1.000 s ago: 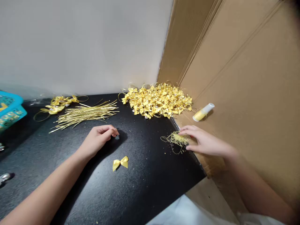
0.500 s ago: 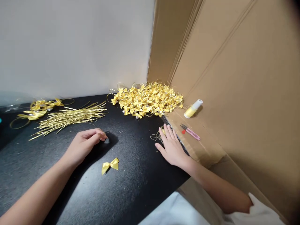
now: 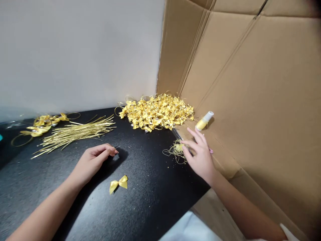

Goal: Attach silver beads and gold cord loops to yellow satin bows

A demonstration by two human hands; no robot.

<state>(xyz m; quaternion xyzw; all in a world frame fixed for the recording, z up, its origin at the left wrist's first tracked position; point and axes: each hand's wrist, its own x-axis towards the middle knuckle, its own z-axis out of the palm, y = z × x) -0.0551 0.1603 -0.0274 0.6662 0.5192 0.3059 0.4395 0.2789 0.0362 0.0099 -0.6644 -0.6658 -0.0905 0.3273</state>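
Rightward, thin wire (left fingers).

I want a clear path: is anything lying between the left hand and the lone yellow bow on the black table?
Nothing visible. Only bare table lies between the left hand and the bow; the thread scraps sit off by the right hand.

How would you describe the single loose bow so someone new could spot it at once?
Start at the black tabletop beside the cardboard wall. On it, between the left hand and the near edge, lies a small yellow ribbon bow. Unlike the bows heaped in the pile at the back corner, it lies alone, flat, touching nothing.
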